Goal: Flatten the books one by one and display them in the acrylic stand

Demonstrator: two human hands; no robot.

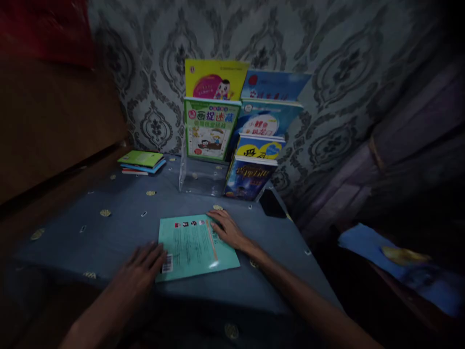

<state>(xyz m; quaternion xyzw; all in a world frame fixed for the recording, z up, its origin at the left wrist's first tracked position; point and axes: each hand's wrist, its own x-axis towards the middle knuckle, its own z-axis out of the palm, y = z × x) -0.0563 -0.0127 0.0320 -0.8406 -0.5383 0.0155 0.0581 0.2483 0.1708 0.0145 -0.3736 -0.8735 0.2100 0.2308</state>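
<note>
A teal book lies flat on the cloth-covered table, back cover up, with a barcode near its left edge. My right hand rests over the book's upper right part, fingers stretched out and not closed on it. At the left edge, my left hand is slightly blurred; its extended fingers reach the cover beside the barcode. Behind the book stands a transparent display rack. A yellow book and a green-bordered book are in its left column. Several blue-toned books, including a dark blue one, fill the right column.
A small stack of books lies at the table's back left. A flat black object is right of the rack. Patterned wallpaper rises behind, a gathered curtain hangs right, and a blue item sits beyond the table's right edge.
</note>
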